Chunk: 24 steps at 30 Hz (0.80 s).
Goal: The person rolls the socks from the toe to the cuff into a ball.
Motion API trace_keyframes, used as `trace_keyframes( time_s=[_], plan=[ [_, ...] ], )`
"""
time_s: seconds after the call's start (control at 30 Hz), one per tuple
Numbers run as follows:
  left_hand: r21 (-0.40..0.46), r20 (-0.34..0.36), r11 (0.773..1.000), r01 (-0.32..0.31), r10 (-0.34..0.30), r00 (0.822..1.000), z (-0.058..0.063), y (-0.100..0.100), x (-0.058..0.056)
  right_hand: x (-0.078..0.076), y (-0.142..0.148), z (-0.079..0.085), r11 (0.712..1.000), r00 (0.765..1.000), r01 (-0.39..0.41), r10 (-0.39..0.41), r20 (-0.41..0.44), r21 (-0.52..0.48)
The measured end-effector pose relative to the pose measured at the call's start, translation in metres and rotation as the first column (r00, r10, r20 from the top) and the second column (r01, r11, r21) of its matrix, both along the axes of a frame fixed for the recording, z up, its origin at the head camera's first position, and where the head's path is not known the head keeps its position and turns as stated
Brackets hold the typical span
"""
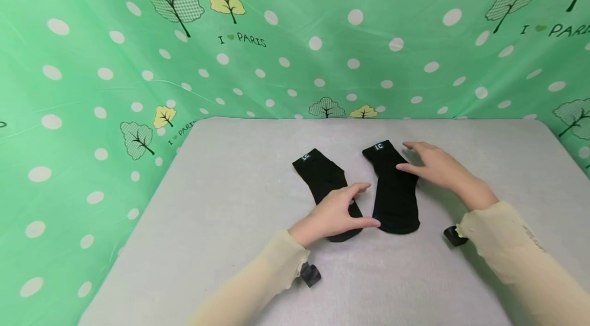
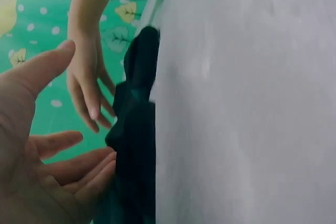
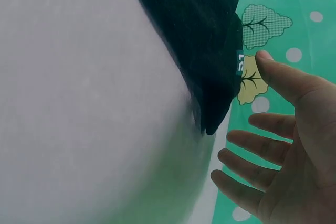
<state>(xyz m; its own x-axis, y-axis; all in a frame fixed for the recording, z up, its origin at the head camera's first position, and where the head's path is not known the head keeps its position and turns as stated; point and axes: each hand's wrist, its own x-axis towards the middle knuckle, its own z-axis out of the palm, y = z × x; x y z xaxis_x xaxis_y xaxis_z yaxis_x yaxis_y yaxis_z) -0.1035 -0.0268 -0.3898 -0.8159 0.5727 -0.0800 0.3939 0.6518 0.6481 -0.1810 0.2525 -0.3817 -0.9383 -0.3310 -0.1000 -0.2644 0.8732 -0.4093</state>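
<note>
Two black socks lie flat on the table, cuffs toward the back, each with small white lettering at the cuff. Over the lower part of the left sock (image 1: 318,170) is my left hand (image 1: 334,213), thumb and fingers spread apart and part of the sock hidden beneath it. Its thumb tip reaches the near end of the right sock (image 1: 394,203). At the right sock's outer edge, my right hand (image 1: 438,165) has its thumb overlapping the fabric in the head view. In the right wrist view, the fingers (image 3: 257,148) are loosely extended beside the dark sock (image 3: 194,35) with nothing between them.
A grey cloth-covered table (image 1: 207,188) carries the socks. Behind it hangs a green curtain (image 1: 276,60) with white dots, printed trees and lettering. Black camera mounts sit at the left cuff (image 1: 311,275) and the right cuff (image 1: 455,236).
</note>
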Motion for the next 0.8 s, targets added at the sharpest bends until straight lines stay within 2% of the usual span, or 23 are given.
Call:
trace_keyframes(
  time_s=[0.23, 0.43, 0.57, 0.7, 0.8],
  plan=[
    [0.024, 0.101, 1.0, -0.013, 0.011, 0.995, -0.002, 0.012, 0.002, -0.003, -0.005, -0.002, 0.999, 1.0, -0.002, 0.001, -0.012, -0.05],
    [0.1, 0.218, 0.993, -0.056, 0.033, 0.975, -0.005, 0.018, 0.002, -0.006, -0.009, -0.006, 0.992, 1.0, 0.011, -0.01, 0.009, -0.125],
    [0.171, 0.313, 0.982, -0.082, 0.025, 0.949, -0.006, 0.021, 0.002, -0.01, -0.012, -0.008, 0.985, 0.999, 0.04, -0.035, 0.032, -0.166],
    [0.283, 0.415, 0.952, -0.12, -0.009, 0.91, -0.007, 0.025, 0.003, -0.012, -0.015, -0.007, 0.98, 0.993, 0.099, -0.088, 0.075, -0.17],
    [0.33, 0.466, 0.932, -0.152, -0.021, 0.884, -0.007, 0.028, 0.003, -0.013, -0.018, -0.006, 0.977, 0.986, 0.142, -0.125, 0.111, -0.162]
  ],
)
